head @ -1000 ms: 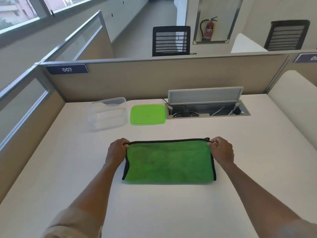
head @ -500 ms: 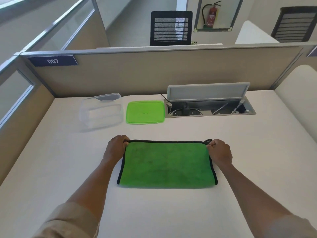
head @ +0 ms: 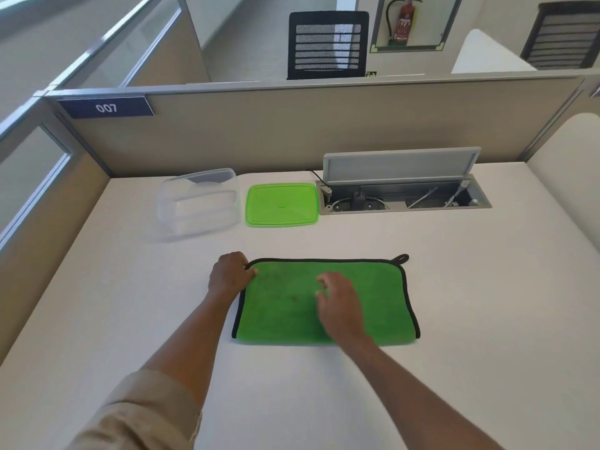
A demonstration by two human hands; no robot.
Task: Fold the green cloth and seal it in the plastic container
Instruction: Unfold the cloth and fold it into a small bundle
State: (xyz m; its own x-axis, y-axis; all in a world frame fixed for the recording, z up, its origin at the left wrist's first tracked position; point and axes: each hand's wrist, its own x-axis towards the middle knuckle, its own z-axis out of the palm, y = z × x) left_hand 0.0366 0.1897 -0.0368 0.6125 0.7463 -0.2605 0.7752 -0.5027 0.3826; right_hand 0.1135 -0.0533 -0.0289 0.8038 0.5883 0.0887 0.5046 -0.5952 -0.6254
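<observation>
My green cloth [head: 282,306] lies folded flat in front of me, black-trimmed; the clear container [head: 198,203] at eleven o'clock, its green lid [head: 281,204] beside it.

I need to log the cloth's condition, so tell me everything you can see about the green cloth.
The cloth is plush green fabric with black edging and a small black loop at its far right corner. It lies flat on the desk, folded along its near edge. The left hand grips its far left corner; the right hand is over its middle, fingers spread.
</observation>
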